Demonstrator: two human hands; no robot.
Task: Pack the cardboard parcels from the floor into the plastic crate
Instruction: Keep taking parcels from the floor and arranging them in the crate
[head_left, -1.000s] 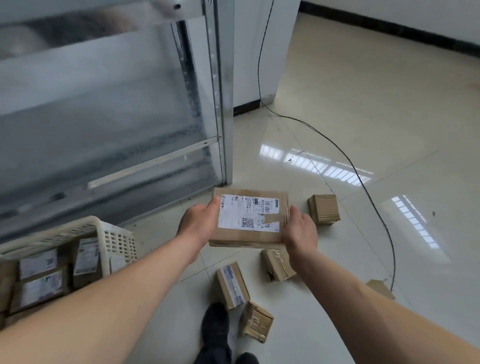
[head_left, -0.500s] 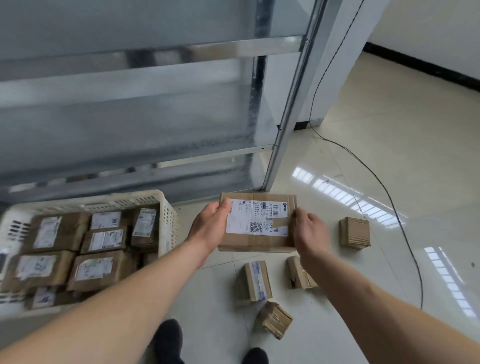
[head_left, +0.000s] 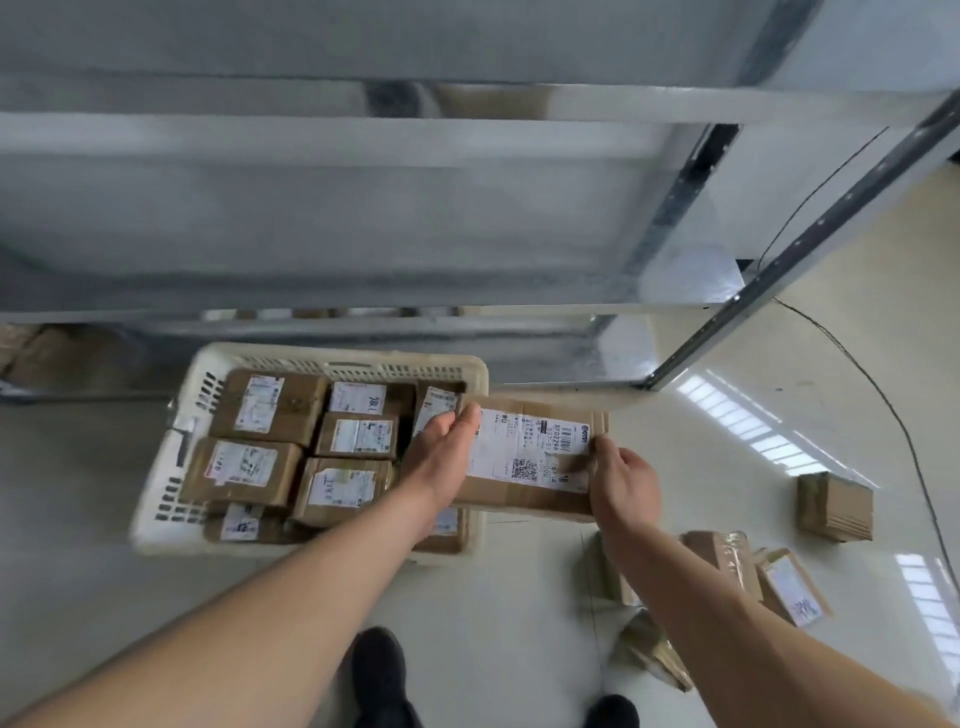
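Two dark shoes (head_left: 378, 670) stood on the glossy floor (head_left: 519, 613) at the bottom edge. Four loose parcels (head_left: 835, 505) lay on the floor to the right. Left hand (head_left: 441, 460) and right hand (head_left: 621, 480) gripped opposite ends of a labelled box (head_left: 530, 457), fingers curled round its edges; it was held over the right rim of the white crate (head_left: 343, 364), which sat nearly full of parcels. Metal shelving (head_left: 363, 208) stood beyond.
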